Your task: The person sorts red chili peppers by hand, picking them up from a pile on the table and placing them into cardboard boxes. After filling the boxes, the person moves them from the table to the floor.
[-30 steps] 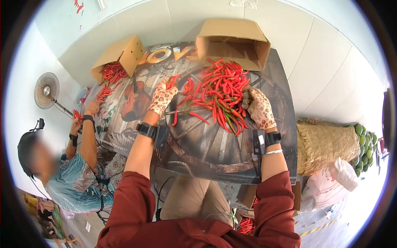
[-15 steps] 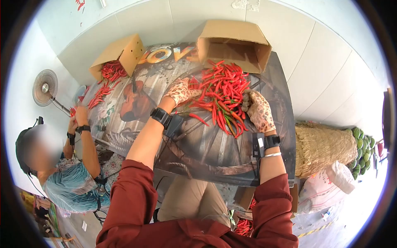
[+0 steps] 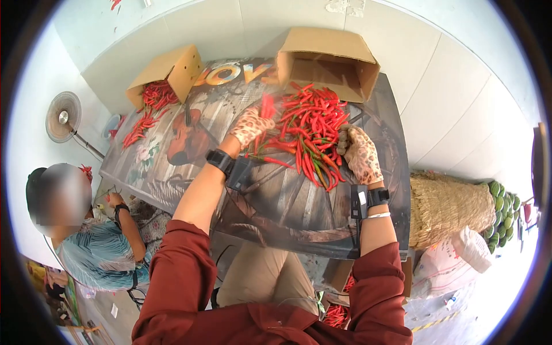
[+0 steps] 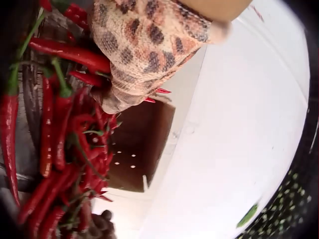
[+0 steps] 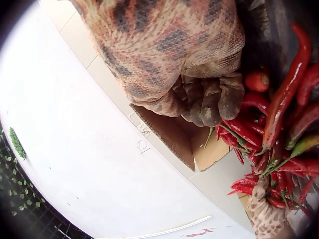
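In a spotted glove, my left hand [image 3: 252, 125] pinches some red chillies [image 3: 267, 107], blurred, at the left edge of the chilli pile [image 3: 313, 118]. The left wrist view shows this glove [image 4: 144, 50] bent over the peppers, red tips poking out past its fingers. At the pile's right edge my right hand [image 3: 362, 155] rests, fingers curled. Close up in the right wrist view, the dark fingertips of that glove [image 5: 169, 55] are folded beside the chillies [image 5: 286, 89]; no pepper shows in its grasp, and its palm is hidden.
Behind the pile an open cardboard box [image 3: 328, 43] lies on its side. Another box [image 3: 187, 66] with chillies spilling out stands at the back left. A person [image 3: 103, 259] sits at the left, near a fan [image 3: 64, 117]. Beyond the table's right side lies a straw-coloured bundle [image 3: 448, 210].
My left hand moved right and down to the pile, then slightly back up with chillies. My right hand stayed nearly still. The other person's hands left the table.
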The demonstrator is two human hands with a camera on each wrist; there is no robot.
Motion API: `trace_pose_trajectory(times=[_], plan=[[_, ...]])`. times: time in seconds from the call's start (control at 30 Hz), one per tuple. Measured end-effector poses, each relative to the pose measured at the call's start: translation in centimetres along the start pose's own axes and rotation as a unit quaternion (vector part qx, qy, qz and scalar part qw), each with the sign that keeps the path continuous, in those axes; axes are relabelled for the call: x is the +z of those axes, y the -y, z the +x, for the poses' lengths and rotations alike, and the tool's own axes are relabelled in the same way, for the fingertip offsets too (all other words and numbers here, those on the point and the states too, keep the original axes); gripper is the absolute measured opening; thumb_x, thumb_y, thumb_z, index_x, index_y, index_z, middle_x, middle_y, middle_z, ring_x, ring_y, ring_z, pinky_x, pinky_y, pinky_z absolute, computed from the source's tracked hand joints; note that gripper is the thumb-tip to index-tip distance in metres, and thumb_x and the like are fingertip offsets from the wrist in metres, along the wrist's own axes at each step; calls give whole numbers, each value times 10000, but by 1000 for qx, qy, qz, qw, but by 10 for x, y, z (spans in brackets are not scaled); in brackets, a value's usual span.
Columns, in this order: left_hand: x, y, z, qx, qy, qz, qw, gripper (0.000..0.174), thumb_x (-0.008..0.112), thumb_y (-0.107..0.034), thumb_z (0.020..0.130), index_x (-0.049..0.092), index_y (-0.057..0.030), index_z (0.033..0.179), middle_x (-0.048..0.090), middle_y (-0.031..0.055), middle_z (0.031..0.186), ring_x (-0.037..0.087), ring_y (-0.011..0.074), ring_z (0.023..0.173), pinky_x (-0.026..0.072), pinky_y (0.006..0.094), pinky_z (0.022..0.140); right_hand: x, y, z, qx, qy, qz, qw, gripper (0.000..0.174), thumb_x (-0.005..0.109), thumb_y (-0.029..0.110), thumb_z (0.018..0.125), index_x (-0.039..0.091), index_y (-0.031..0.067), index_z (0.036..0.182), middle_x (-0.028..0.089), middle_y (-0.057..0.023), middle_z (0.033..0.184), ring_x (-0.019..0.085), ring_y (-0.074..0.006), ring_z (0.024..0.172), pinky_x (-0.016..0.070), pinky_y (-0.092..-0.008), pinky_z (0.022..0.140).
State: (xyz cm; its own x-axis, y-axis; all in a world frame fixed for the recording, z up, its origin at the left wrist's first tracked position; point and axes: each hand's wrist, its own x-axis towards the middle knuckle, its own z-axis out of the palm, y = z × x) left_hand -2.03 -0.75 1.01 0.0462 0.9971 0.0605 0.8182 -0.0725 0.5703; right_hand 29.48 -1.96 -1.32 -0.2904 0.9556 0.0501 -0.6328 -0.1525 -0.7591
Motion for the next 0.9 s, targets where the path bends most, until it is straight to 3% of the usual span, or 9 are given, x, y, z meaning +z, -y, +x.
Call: trace_pose_trajectory(times=[0.07, 0.2, 0.23, 0.4, 0.47, 0.6, 0.73, 0.8, 0.9], plan=[[-7, 12, -7, -47, -87, -287, 953, 290, 716, -234, 756, 612, -26, 930, 596, 56, 784, 558, 176, 711, 456, 322, 636, 0, -1, 1, 5, -8, -8, 1000, 217, 483, 122, 956, 573, -36, 1074, 583, -81, 810, 546, -170, 653, 491, -301, 610], [-47, -12, -49, -130, -156, -197, 959, 292, 717, -195, 730, 633, 3, 927, 614, 62, 751, 570, 173, 664, 467, 317, 605, -3, -1, 3, 8, 12, 7, 1000, 219, 491, 130, 956, 568, -30, 1086, 582, -79, 814, 544, -169, 661, 491, -299, 617], [-52, -4, -57, -85, -76, -251, 961, 197, 681, -169, 781, 607, -37, 907, 601, 24, 729, 557, 113, 643, 454, 260, 625, -2, 0, 2, 7, 7, -1, 1000, 220, 491, 131, 957, 567, -30, 1086, 580, -78, 816, 542, -167, 664, 490, -298, 619], [-39, 14, -93, -124, -62, -159, 977, 295, 714, -171, 775, 613, 4, 989, 655, 72, 812, 597, 137, 720, 476, 281, 672, 2, 1, 1, 8, 8, 4, 1000, 223, 490, 132, 958, 561, -34, 1089, 552, -68, 802, 517, -153, 670, 468, -284, 610], [-23, 29, -100, -28, -28, -126, 991, 444, 726, -207, 770, 574, 37, 1109, 655, 115, 951, 607, 177, 843, 483, 299, 758, 1, -1, 2, 8, 5, -11, 1000, 222, 489, 131, 959, 555, -38, 1087, 545, -66, 802, 511, -151, 676, 455, -280, 605], [-13, 6, -110, -32, -14, 78, 996, 644, 698, -324, 771, 481, 36, 1259, 586, 249, 1166, 554, 342, 1133, 447, 383, 940, -3, -2, 5, 8, 22, 9, 1000, 222, 497, 133, 957, 553, -34, 1092, 549, -65, 812, 514, -152, 680, 460, -281, 606], [-17, 3, -101, -78, 27, 50, 995, 667, 697, -320, 762, 470, 68, 1254, 538, 246, 1249, 537, 341, 1156, 449, 356, 934, 0, -1, 1, 1, 15, -20, 1000, 222, 489, 135, 962, 551, -31, 1095, 552, -64, 819, 516, -148, 689, 459, -281, 607], [-21, 6, -93, -97, -20, 51, 994, 623, 701, -303, 758, 499, 42, 1236, 556, 261, 1200, 555, 333, 1123, 458, 335, 916, 2, 1, 0, -2, 7, -26, 1000, 221, 486, 135, 963, 551, -30, 1095, 552, -63, 820, 515, -146, 690, 459, -281, 608], [-48, 0, -75, -97, 41, -147, 983, 495, 647, -274, 778, 555, 36, 1152, 643, 227, 1030, 621, 332, 998, 476, 383, 860, 0, -1, 2, 4, 17, -11, 1000, 225, 492, 141, 961, 551, -28, 1096, 552, -62, 816, 515, -146, 682, 465, -283, 613]])
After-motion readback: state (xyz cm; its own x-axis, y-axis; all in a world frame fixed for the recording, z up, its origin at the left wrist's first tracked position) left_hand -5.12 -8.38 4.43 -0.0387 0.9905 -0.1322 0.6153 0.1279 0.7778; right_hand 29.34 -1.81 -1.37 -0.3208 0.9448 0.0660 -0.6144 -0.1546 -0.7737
